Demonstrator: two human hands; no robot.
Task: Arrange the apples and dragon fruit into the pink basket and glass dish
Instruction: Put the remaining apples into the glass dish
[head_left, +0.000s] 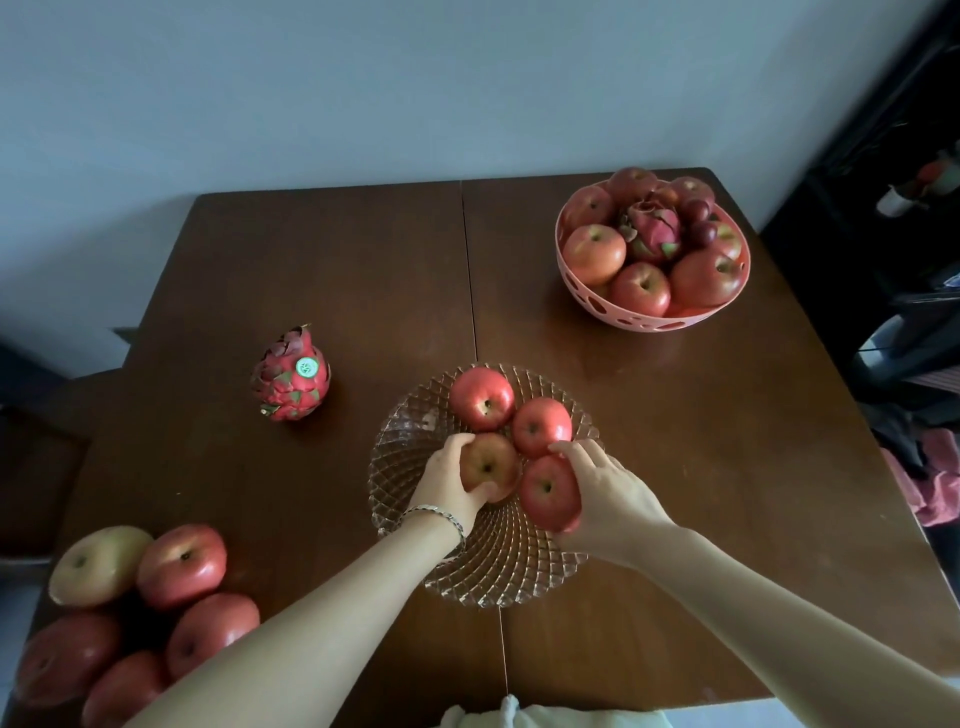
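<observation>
A glass dish (498, 569) sits at the table's centre with two red apples at its far side (482, 399) (541, 427). My left hand (449, 488) grips a third apple (488, 466) inside the dish. My right hand (605, 493) grips a fourth apple (548, 491) beside it, also over the dish. A dragon fruit (292, 375) with a green sticker stands on the table left of the dish. The pink basket (652, 318) at the far right holds several apples and another dragon fruit (652, 228). Several loose apples (182, 566) lie at the near left.
The brown wooden table (311, 260) has a seam down its middle and meets a pale wall at the back. Dark furniture and clutter (909, 312) stand off the right edge. A pale cloth (519, 714) shows at the near edge.
</observation>
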